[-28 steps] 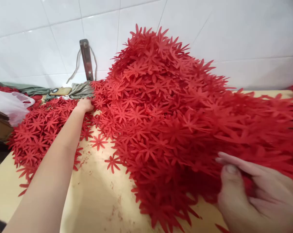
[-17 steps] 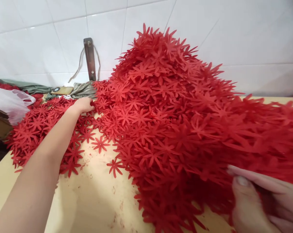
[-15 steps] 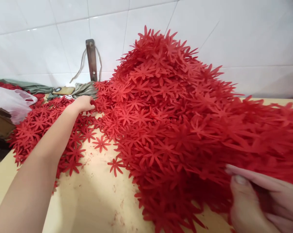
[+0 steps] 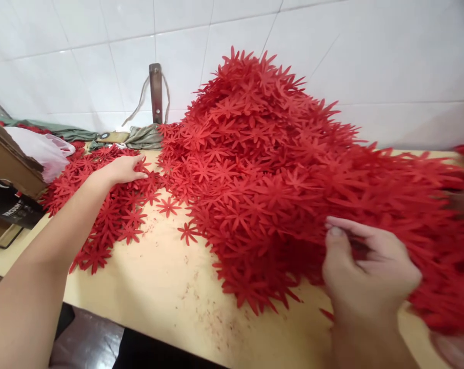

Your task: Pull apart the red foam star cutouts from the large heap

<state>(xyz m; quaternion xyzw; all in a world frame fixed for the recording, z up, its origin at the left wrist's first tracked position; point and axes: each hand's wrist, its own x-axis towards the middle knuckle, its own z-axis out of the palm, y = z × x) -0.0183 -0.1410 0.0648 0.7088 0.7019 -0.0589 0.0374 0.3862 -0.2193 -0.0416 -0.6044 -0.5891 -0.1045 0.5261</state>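
My left hand (image 4: pixel 127 169) reaches out over the smaller heap of red flower cut-outs (image 4: pixel 101 215) on the left. Its fingers and thumb are apart, with red petals showing between and beneath them. At the front of the large pile of red flower cut-outs (image 4: pixel 255 169), my right hand (image 4: pixel 370 261) is closed in a pinch, thumb tip against forefinger. Whatever may be between those fingertips is too small or hidden to make out. Two loose red flowers (image 4: pixel 187 233) lie on the table between the heaps.
The pale table (image 4: pixel 158 287) carries small red scraps. Behind it is a white tiled wall (image 4: pixel 120 56) with a brown bracket (image 4: pixel 155 95) and cord. A plastic bag (image 4: pixel 47 151), a cardboard box (image 4: pixel 8 154) and a black box (image 4: pixel 11 205) stand left. Another person's hand blurs at far right.
My left hand's curled fingers have spread. In the picture, my right hand sits higher and further left, still pinched. The camera view has shifted, showing more of the table's front edge.
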